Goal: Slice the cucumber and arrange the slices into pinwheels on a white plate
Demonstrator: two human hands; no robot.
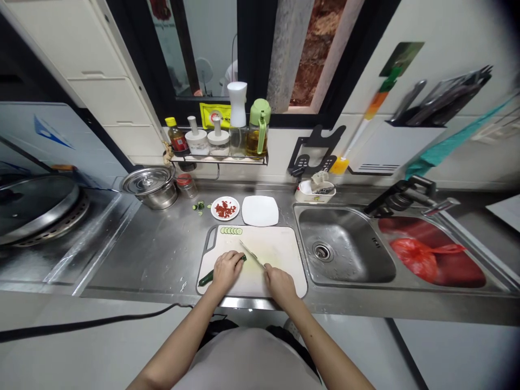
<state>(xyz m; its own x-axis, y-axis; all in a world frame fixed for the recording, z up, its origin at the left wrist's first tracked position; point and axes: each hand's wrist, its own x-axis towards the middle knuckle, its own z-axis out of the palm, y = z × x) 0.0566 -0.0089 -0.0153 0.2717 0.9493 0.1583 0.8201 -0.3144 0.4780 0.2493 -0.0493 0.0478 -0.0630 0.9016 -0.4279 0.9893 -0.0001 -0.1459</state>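
Note:
On the white cutting board (286, 244) lies a dark green cucumber (206, 279), with my left hand (226, 270) closed over its middle. Its cut end sticks out just right of my fingers. My right hand (280, 284) grips the handle of a knife (252, 253), whose blade points up and left, close to the cucumber's cut end. A row of several pale green cucumber slices (231, 231) rests near the board's top left. Beyond the board stand a plate of chopped red pieces (225, 216) and a white square plate (260, 210).
Cucumber scraps (199, 206) lie left of the plates. A steel pot (156, 197) and a jar (186, 186) are at the back left. A double sink (345, 246) adjoins on the right, with a red plastic bag (416, 259) in its far basin. Condiment bottles line a wall shelf (219, 160).

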